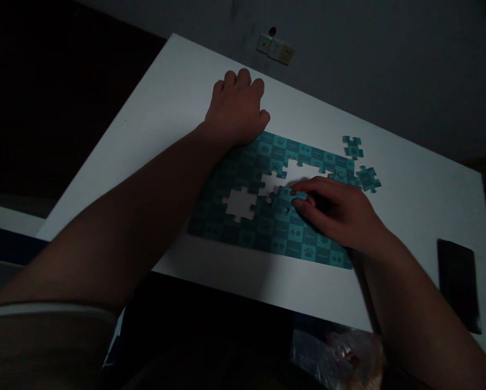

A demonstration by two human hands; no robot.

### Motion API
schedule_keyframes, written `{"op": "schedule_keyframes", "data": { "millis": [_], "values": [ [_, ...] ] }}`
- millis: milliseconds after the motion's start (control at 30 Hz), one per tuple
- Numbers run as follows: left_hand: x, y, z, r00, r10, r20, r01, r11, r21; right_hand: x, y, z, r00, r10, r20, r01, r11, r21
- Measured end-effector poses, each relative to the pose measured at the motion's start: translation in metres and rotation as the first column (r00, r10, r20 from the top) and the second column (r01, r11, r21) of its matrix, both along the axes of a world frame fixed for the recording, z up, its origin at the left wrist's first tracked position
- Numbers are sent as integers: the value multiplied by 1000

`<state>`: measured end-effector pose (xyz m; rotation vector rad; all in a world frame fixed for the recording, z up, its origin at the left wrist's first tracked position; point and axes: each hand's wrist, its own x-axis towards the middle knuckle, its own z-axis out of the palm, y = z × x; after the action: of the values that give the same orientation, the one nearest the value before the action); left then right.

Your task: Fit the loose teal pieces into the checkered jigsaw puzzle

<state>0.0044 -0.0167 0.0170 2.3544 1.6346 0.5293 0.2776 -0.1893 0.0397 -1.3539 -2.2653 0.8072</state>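
A teal checkered jigsaw puzzle (263,235) with paw-print and small icon patterns lies on the white table, with piece-shaped gaps in its left middle and upper middle. Between thumb and fingers, my right hand (336,208) pinches a teal puzzle piece (284,198) over the middle of the puzzle, just beside the gaps. Whether this piece is seated cannot be told. My left hand (238,108) rests palm down at the puzzle's upper left edge, its fingers curled under and the fingertips hidden. The left forearm covers part of the puzzle's left side.
Two loose puzzle pieces, one higher (352,147) and one lower (368,179), lie off the puzzle's upper right corner. A black phone (458,284) lies at the table's right. Wall sockets (275,50) sit beyond the far edge. A clear plastic bag (336,357) is below the near edge.
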Motion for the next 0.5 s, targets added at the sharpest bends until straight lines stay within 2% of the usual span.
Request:
{"op": "schedule_keyframes", "data": {
  "millis": [100, 167, 300, 500],
  "values": [
    [-2, -1, 1, 989, -16, 150, 22, 999, -38, 0, 0, 1, 1000, -12, 12, 12, 1000, -20],
    [-3, -2, 3, 981, -7, 194, 25, 996, -87, 0, 0, 0, 1000, -8, 12, 8, 1000, -4],
    [-3, -5, 7, 978, 1, 211, 30, 989, -146, 0, -1, -2, 1000, 4, 9, -4, 999, 36],
    [-4, -1, 5, 989, -31, 143, 48, 992, -115, 1, -1, -3, 1000, 16, 6, -16, 999, 36]
  ]
}}
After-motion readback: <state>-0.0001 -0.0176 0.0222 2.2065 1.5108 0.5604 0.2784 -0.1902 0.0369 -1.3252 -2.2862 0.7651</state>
